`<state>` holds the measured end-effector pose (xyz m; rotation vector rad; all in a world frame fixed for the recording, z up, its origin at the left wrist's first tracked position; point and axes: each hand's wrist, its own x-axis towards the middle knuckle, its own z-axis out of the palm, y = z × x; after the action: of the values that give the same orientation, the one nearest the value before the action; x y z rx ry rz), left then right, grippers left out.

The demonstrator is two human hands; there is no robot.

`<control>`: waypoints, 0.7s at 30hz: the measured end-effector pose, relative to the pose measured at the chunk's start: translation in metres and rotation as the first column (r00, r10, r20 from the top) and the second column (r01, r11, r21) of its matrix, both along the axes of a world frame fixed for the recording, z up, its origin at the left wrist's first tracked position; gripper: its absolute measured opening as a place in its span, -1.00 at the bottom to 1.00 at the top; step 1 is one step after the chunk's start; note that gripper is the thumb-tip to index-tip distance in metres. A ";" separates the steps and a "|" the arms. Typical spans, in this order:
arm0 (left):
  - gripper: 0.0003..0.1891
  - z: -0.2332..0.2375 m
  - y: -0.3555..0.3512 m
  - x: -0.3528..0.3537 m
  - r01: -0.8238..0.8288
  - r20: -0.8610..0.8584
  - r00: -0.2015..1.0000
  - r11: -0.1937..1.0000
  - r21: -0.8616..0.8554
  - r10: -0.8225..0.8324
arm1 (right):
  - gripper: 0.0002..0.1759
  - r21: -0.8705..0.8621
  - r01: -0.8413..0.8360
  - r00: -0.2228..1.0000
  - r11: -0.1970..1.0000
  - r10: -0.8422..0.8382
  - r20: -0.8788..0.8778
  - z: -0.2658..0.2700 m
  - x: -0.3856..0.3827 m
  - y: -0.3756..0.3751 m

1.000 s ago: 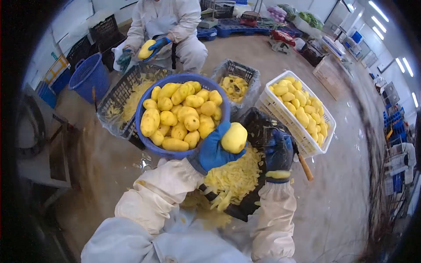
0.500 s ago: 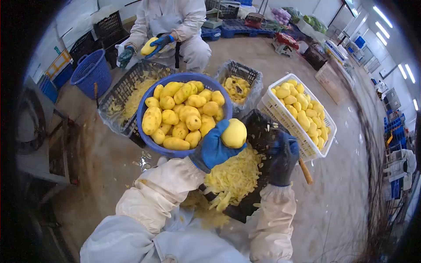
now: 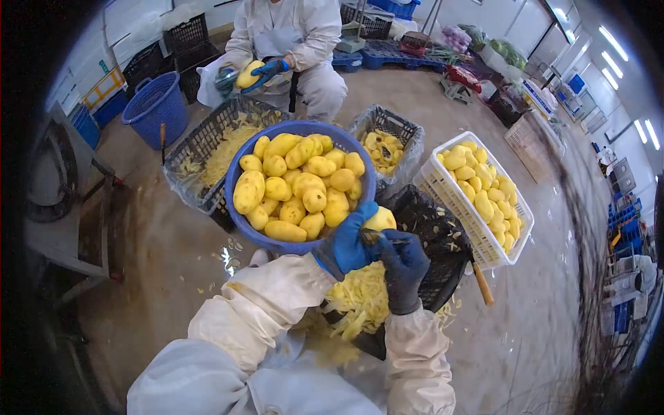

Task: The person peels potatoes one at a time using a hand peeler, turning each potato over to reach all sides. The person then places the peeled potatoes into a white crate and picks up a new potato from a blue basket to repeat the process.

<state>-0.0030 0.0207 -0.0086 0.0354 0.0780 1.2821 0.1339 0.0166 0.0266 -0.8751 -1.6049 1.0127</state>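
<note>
My left hand (image 3: 351, 242), in a blue glove, grips a peeled yellow potato (image 3: 380, 219) above a black crate (image 3: 443, 242) of peelings. My right hand (image 3: 401, 266), in a dark glove, presses against the potato and holds a small peeler (image 3: 377, 237) whose blade shows between the two hands. Right beside my left hand, a blue basin (image 3: 242, 228) is heaped with peeled potatoes (image 3: 297, 183).
A white crate (image 3: 429, 181) of peeled potatoes stands at the right. Two black crates (image 3: 197, 149) (image 3: 401, 131) with peelings and potatoes lie beyond the basin. A person in white (image 3: 290, 34) sits opposite, holding a potato. A blue basket (image 3: 155, 107) stands at the left. The floor is wet.
My right hand moved left and up from over the black crate to the potato. My left hand lowered the potato a little.
</note>
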 end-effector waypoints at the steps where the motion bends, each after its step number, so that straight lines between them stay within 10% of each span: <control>1: -0.62 0.008 -0.004 0.001 0.007 -0.012 1.000 1.000 -0.009 -0.007 | -0.87 -0.023 0.037 0.995 0.999 -0.039 -0.091 0.002 0.002 0.007; 4: -0.62 0.008 -0.003 0.002 0.018 -0.018 1.000 0.999 0.033 -0.017 | -0.88 -0.263 -0.002 0.970 0.965 -0.062 -0.234 0.013 0.007 0.007; 8: -0.64 0.006 0.004 0.009 -0.042 0.080 0.996 0.996 -0.085 0.048 | -0.88 -0.166 0.048 0.969 0.985 -0.086 -0.233 0.002 0.020 0.022; 9: -0.64 0.008 0.001 0.006 -0.051 0.087 0.994 0.995 -0.087 0.059 | -0.91 0.376 0.272 0.957 0.886 -0.291 -0.005 0.000 0.034 0.039; 10: -0.64 0.021 -0.005 0.000 -0.136 -0.021 0.991 0.981 -0.136 0.135 | -0.91 0.376 0.262 0.959 0.889 -0.283 0.001 0.010 0.042 0.041; 12: -0.65 0.029 -0.005 -0.004 -0.221 -0.138 0.970 0.961 -0.169 0.199 | -0.94 -0.143 0.206 0.909 0.968 -0.243 -0.337 0.035 0.049 0.039; 13: -0.66 0.026 -0.001 -0.001 -0.234 -0.120 0.970 0.951 -0.202 0.213 | -0.92 0.347 0.291 0.933 0.891 -0.345 0.104 0.021 0.047 0.040; 14: -0.67 0.022 0.002 0.002 -0.244 -0.103 0.969 0.940 -0.236 0.226 | -0.92 0.350 0.293 0.932 0.890 -0.348 0.104 0.018 0.030 0.028; 16: -0.68 0.004 0.003 0.003 -0.118 -0.032 0.993 0.986 -0.122 0.115 | -0.88 0.041 0.012 0.999 0.999 -0.010 -0.039 0.009 -0.010 -0.004; 19: -0.69 0.000 -0.003 0.001 -0.048 -0.022 0.999 0.999 -0.014 0.048 | -0.90 -0.246 0.085 0.964 0.966 -0.142 -0.226 0.009 0.017 0.028; 21: -0.70 0.023 -0.010 0.002 -0.149 -0.122 0.984 0.979 -0.137 0.133 | -0.91 -0.146 0.159 0.973 0.976 -0.180 -0.143 0.030 0.033 0.034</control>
<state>-0.0013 0.0104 0.0148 -0.0237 0.2754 1.4130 0.1667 0.0503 0.0568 -0.9814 -1.3195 1.0489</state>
